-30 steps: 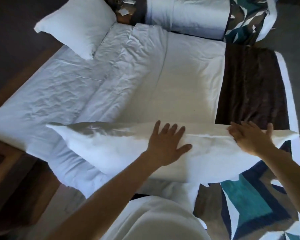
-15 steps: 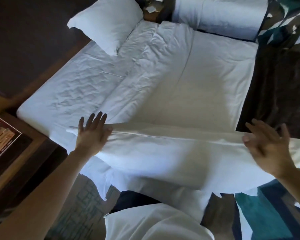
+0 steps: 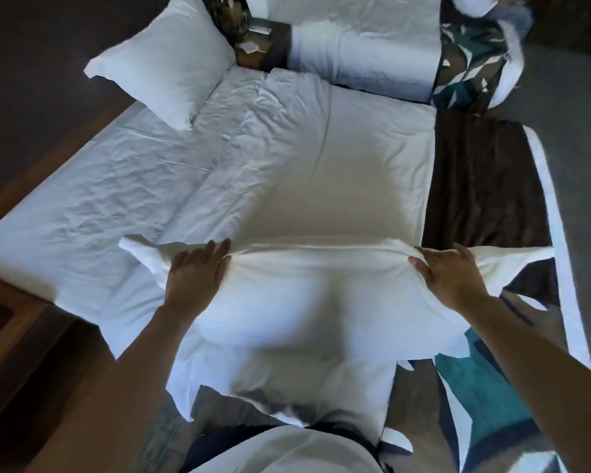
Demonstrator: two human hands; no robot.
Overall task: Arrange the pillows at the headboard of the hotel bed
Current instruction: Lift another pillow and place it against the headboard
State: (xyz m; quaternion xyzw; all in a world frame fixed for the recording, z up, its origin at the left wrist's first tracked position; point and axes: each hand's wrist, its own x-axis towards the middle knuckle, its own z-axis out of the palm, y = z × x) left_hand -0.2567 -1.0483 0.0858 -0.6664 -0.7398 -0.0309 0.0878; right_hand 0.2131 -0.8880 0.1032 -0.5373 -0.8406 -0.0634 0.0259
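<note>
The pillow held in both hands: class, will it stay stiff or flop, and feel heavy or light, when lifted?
Probably floppy: the pillow sags and bulges below the left hand and right hand, its corners tapering flat. Likely light for its bulk: both hands seem to hold it by the top edge alone.

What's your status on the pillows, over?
Hands: left hand and right hand grip near pillow by its top edge. Headboard end: other pillow already down. Between: only wrinkled sheet.

A person wears a white top (image 3: 287, 452) above a dark strip of clothing (image 3: 219, 442), both arms bare down to left hand (image 3: 195, 278) and right hand (image 3: 447, 278).
</note>
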